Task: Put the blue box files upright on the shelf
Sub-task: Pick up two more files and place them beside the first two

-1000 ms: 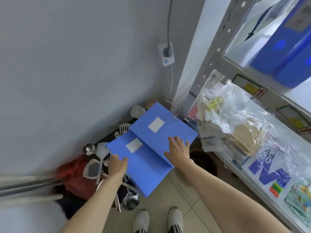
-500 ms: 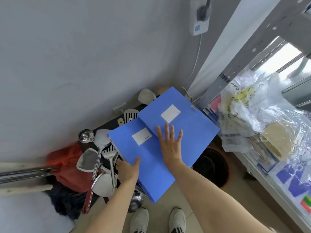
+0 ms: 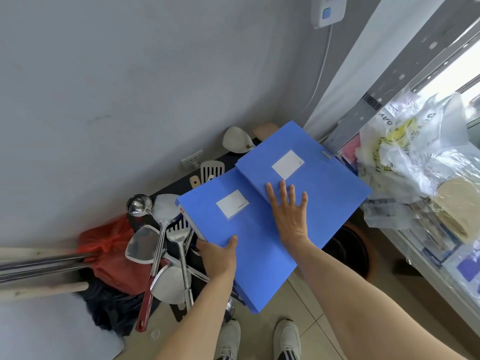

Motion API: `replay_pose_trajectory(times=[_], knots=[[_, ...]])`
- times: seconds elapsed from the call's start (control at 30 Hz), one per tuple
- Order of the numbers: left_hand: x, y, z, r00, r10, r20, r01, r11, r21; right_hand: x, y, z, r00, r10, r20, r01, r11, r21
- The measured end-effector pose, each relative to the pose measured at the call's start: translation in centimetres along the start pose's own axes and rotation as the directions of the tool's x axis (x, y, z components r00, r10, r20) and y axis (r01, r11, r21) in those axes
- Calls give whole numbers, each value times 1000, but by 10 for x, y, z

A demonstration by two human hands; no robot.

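Two blue box files lie flat in a low stack in the room's corner, each with a white label. The nearer file point(image 3: 244, 242) lies lower and to the left; the farther file point(image 3: 319, 183) rests partly on top of it. My left hand point(image 3: 218, 255) grips the near left edge of the nearer file, thumb on its top face. My right hand point(image 3: 288, 211) lies flat with fingers spread across the seam where the farther file overlaps the nearer one. The metal shelf point(image 3: 405, 76) rises at the right.
Steel ladles and spatulas point(image 3: 166, 235) lie piled left of the files beside a red bag point(image 3: 111, 253). A dark round bin point(image 3: 350, 253) stands under the files' right side. Plastic bags point(image 3: 415, 157) and papers crowd the lower shelf. My shoes point(image 3: 259, 339) stand on the tiled floor.
My left hand slid along the nearer file's edge and closed on it. My right hand moved from the file's right side to the overlap and flattened. The view tilted downward.
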State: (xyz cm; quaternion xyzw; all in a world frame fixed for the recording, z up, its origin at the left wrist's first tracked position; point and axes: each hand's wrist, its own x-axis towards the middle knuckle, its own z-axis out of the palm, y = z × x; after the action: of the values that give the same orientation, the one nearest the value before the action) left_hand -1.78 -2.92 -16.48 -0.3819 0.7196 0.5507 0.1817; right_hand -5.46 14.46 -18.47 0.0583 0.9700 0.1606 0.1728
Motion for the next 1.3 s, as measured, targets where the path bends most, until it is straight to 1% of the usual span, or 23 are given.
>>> replay_pose_trajectory(times=[0.13,0.23,0.4,0.53,0.63,0.77,0.87,0.93,1.0,1.1,1.17,1.23,1.3], knots=[[-1,-3,3,1000,7,-19,-7,1000,0,3,9,4,999,-45,-27,42,995,-85],[-1,-5,5,999,27,-32,-27,1000,1,2,9,8,996,-71,-52,64,991,-115],[2,-5,5,997,54,-58,-54,999,-1,-5,9,0,997,-53,-63,42,988,-151],[-2,2,6,996,51,-71,-54,997,-48,-13,28,-13,994,-49,-96,33,985,-167],[-14,17,8,994,79,-75,-83,995,-47,-19,47,-30,994,-3,-108,-14,987,-158],[-32,45,11,982,179,-59,-181,983,-31,-18,67,-63,976,115,-184,-115,993,12],[-47,65,11,952,303,-32,-301,952,50,-17,85,-91,958,188,-218,-161,978,134],[-63,82,11,931,365,2,-363,927,94,-21,97,-109,943,244,-226,-187,951,246],[-85,104,12,904,427,11,-425,896,126,-32,104,-128,914,331,-235,-216,886,411],[-124,140,10,867,498,-10,-489,854,178,-56,109,-162,853,469,-229,-231,734,639],[-152,161,3,855,518,19,-513,840,178,-75,113,-183,810,541,-225,-226,643,732],[-178,178,-7,831,552,68,-556,821,128,-97,116,-204,760,615,-208,-223,548,806],[-205,193,-19,795,600,86,-606,793,70,-120,119,-225,711,680,-182,-207,449,869]])
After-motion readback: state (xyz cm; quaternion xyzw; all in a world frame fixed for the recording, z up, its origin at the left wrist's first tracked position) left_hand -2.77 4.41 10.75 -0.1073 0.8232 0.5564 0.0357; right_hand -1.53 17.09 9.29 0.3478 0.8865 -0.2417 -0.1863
